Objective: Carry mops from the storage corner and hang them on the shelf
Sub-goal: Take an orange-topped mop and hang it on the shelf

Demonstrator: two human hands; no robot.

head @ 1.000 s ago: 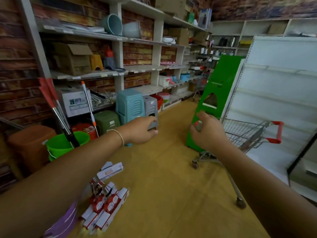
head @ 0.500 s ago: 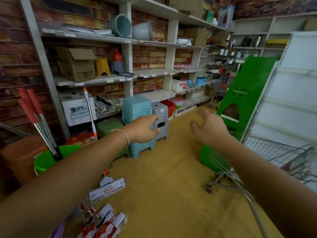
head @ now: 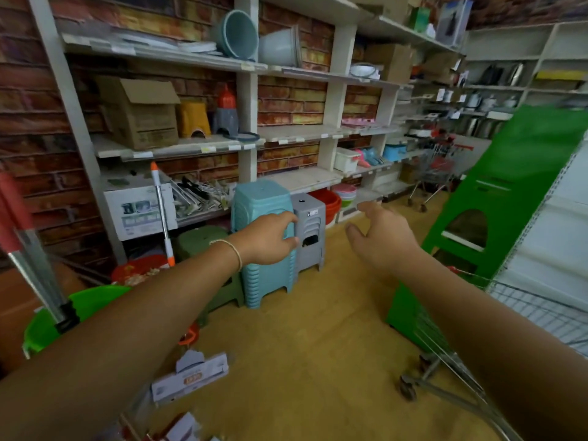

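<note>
Both arms have swung leftward since earlier; the left hand [head: 270,238] hangs loosely curled, the right hand [head: 380,238] spread, both empty. Metal mop handles [head: 35,265] with red grips stand in a glossy green bucket [head: 92,302], far left

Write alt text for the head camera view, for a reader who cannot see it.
Two bare arms reach forward down a shop aisle, left hand and right hand both empty. Ahead stand stacked teal stools below wall shelves; mop handles rise from a green bucket at left.
</note>
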